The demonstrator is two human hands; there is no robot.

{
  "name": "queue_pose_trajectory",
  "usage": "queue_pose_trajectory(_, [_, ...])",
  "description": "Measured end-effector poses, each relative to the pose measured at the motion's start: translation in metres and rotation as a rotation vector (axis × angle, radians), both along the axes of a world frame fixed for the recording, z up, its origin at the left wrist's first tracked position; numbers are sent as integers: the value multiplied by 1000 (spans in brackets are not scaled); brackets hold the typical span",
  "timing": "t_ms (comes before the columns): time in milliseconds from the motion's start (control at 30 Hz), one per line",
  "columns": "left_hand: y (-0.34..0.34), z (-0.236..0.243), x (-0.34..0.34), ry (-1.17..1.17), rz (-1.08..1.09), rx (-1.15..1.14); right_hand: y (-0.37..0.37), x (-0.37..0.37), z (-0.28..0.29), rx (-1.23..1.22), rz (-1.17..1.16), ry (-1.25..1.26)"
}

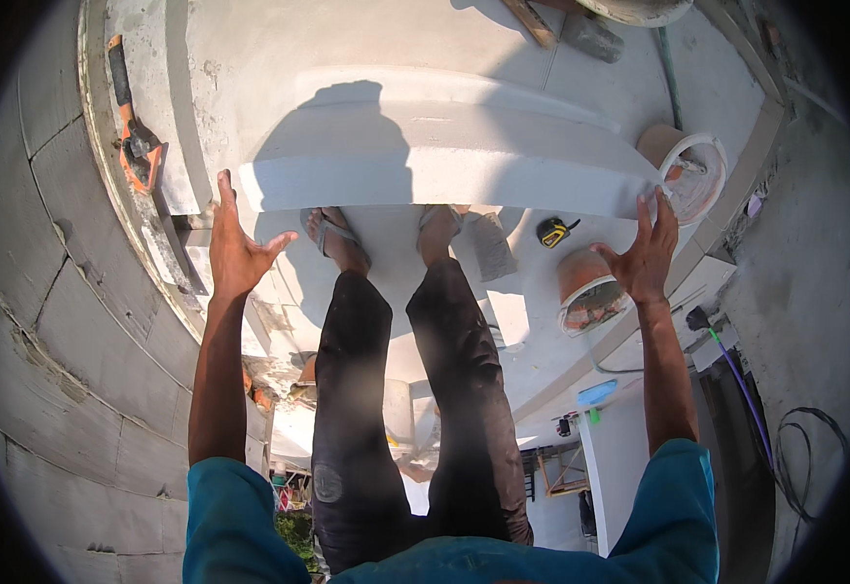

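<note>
My left hand [237, 248] is beside the left end of a long, pale grey-white block [503, 161]. Its fingers are spread and the thumb points inward, off the block. At the opposite end, my right hand [647, 253] has its fingers apart, and the fingertips overlap the block's right corner in view. I cannot tell whether either hand touches it. The block lies across the view beyond my sandalled feet [345, 248] and hides some toes. A head-shaped shadow falls over it.
At left stands a grey block wall [74, 243], with an orange tool with a black handle [138, 146] lying near it. Near my right hand are a yellow-black tape measure [552, 232], a bucket [585, 277] and another bucket [692, 180]. A mallet [590, 39] lies farther off.
</note>
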State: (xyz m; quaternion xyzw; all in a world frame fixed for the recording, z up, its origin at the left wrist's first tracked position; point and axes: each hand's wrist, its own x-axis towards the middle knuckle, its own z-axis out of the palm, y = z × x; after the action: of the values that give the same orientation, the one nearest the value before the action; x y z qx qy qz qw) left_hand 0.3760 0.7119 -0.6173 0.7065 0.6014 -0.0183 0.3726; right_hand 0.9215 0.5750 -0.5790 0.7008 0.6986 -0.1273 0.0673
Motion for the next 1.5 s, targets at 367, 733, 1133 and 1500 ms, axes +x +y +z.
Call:
queue_pose_trajectory(367, [26, -102, -18, -308, -62, -14, -71, 101, -94, 118, -1531, 1647])
queue_pose_trajectory(733, [-4, -39, -37, -191, -466, 280, 22, 10, -128, 374, -1465, 1081])
queue_pose_trajectory(1133, [-127, 468, -178, -581, 853, -272, -80, -73, 203, -111, -1062, 1376])
queue_pose_trajectory(1500, [-351, 750, -214, -808, 1020, 585, 59, -282, 425, -782, -346, 2024])
